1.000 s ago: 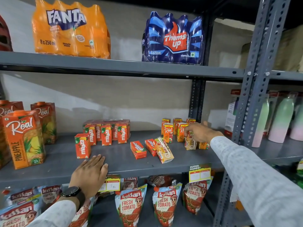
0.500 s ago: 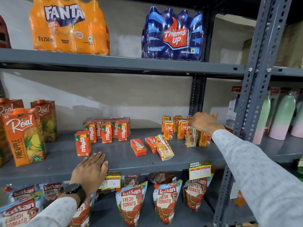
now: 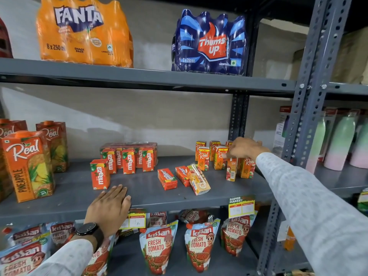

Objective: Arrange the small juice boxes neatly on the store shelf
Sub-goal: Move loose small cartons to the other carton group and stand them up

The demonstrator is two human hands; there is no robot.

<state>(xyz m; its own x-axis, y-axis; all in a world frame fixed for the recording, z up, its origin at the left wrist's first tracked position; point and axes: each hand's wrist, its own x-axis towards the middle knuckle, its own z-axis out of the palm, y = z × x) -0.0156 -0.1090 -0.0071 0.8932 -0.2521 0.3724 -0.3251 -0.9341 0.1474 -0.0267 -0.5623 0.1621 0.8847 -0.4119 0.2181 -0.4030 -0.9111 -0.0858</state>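
Small Real juice boxes [image 3: 203, 158] stand in a cluster at the right of the grey middle shelf [image 3: 139, 194]. My right hand [image 3: 246, 148] reaches over them, its fingers closed on the top of one upright Real box [image 3: 231, 171] at the cluster's front. Three small boxes lie flat mid-shelf: two red ones [image 3: 167, 179] and a yellow one [image 3: 199, 182] with its straw showing. Small Maaza boxes [image 3: 128, 161] stand in a group further left, with one lone Maaza box [image 3: 99, 174] in front. My left hand [image 3: 109, 204] lies flat and open on the shelf's front edge.
Tall Real pineapple cartons [image 3: 27, 166] stand at the shelf's left end. A Fanta pack [image 3: 83, 30] and a Thums Up pack [image 3: 209, 42] sit on the shelf above. Kissan tomato pouches [image 3: 159, 246] hang below. A grey upright post [image 3: 304, 136] and pastel bottles [image 3: 338, 144] are on the right.
My right hand has stood the Real box upright at the front of the cluster and risen to its top. My left hand has stayed on the shelf edge.
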